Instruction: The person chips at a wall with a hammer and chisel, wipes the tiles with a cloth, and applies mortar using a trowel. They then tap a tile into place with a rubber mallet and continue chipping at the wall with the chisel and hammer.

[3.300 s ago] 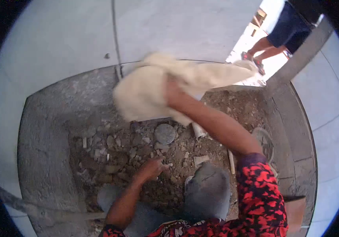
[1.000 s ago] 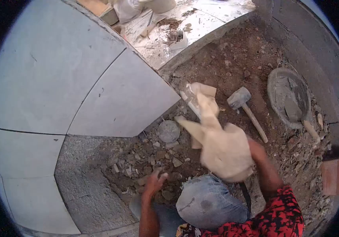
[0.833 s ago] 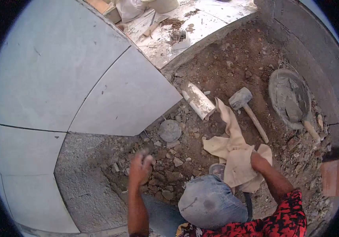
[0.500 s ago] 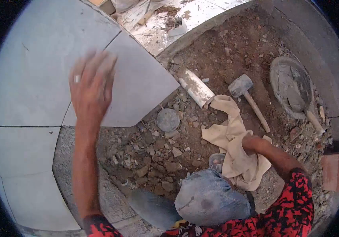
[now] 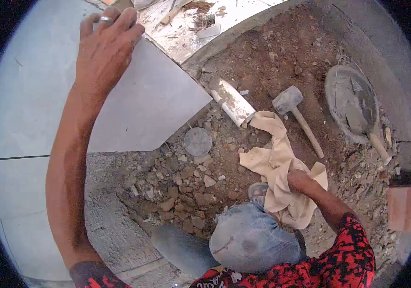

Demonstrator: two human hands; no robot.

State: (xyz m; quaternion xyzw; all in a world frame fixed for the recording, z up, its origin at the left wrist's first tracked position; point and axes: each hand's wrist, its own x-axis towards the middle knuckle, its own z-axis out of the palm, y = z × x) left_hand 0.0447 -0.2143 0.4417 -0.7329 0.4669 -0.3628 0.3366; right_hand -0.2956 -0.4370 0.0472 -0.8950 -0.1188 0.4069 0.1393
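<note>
My left hand [image 5: 104, 50] is stretched out to the far edge of a large pale floor tile [image 5: 143, 101]. Its fingers are bent but apart, a ring shows on one of them, and their tips are partly hidden. No object shows in that hand. My right hand [image 5: 300, 181] is closed on a crumpled beige cloth [image 5: 282, 175] beside my knee; folds of it cover some of the fingers. Beyond the cloth, a mallet [image 5: 288, 100] with a wooden handle lies on the dirt. A dirty white pipe piece [image 5: 234, 103] rests between the tile's corner and the cloth.
A round pan [image 5: 352, 103] of grey mortar holds a trowel [image 5: 356, 120] on the right. Near the tile's front edge lie a grey disc [image 5: 198, 141] and broken rubble [image 5: 186, 192]. A reddish brick [image 5: 408, 209] stands at the right edge.
My left hand has moved forward across the tile to its far edge, and its fingers have bent. My right hand stays at the cloth. The view has shifted slightly.
</note>
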